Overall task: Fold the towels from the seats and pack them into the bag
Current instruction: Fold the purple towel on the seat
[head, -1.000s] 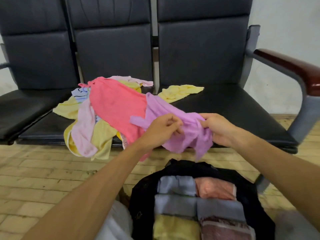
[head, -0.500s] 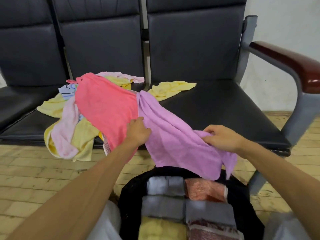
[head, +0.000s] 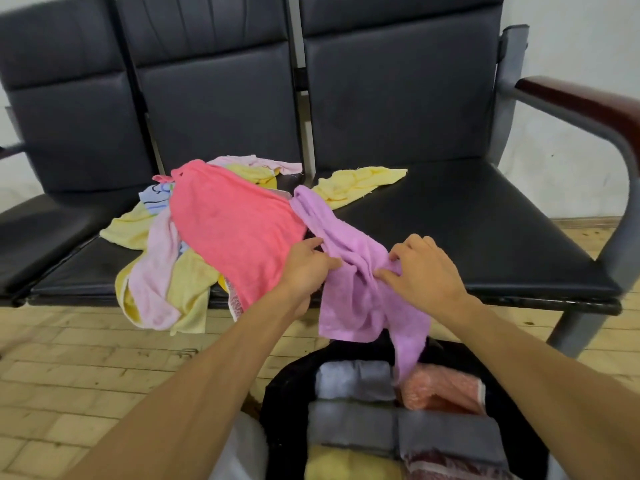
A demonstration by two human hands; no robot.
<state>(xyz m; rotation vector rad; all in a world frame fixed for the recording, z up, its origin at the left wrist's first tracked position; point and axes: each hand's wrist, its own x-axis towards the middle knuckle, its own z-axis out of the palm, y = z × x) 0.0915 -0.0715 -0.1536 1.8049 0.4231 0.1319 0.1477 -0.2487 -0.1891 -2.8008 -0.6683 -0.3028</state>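
Left hand (head: 308, 268) and right hand (head: 424, 268) each pinched the bunched purple towel (head: 356, 299) at the seat (head: 467, 220) edge. Its tail dangled over the bag (head: 285, 393). It could've snagged the packed stack or dragged the pink towel (head: 235, 233) off.

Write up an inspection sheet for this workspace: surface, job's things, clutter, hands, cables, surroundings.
Surface: black padded bench seats, with towels heaped across the middle and right ones.
Job's things: purple towel unfolded, draped off the seat edge, its end hanging over the black bag; coral towel, yellow towels and pale pink towel loose in the heap; folded towels packed in the bag.
Clutter: white fabric left of the bag, unclear what.
Hands: left hand and right hand both pinch the purple towel.
Cables: nothing seen.
Surroundings: wooden armrest, brick-patterned floor, pale wall.
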